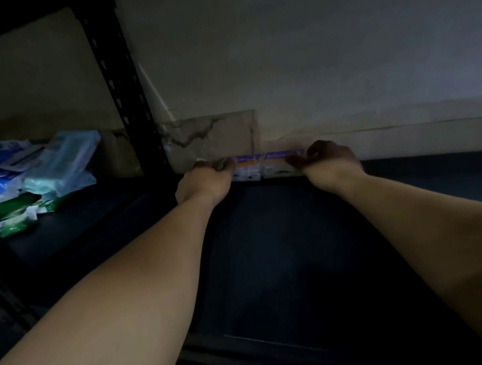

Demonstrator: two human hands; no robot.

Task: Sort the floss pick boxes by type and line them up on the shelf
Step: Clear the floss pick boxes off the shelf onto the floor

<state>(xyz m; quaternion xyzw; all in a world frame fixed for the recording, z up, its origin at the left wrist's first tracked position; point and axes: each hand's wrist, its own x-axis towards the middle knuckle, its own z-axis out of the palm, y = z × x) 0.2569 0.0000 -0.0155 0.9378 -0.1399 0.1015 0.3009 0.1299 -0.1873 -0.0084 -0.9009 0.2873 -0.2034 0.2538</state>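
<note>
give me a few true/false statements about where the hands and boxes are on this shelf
1. Two purple-topped boxes sit side by side at the back of the shelf, near the wall. True.
2. The left hand is at the left end of the pair and the right hand at the right end. True.
3. The boxes are stacked one on top of the other. False: they stand next to each other in a row.
4. A pile of blue and green packets lies in the bay to the left of the black post. True.
5. The right hand is reaching into the pile of packets. False: it is at the boxes, on the other side of the post.
</note>
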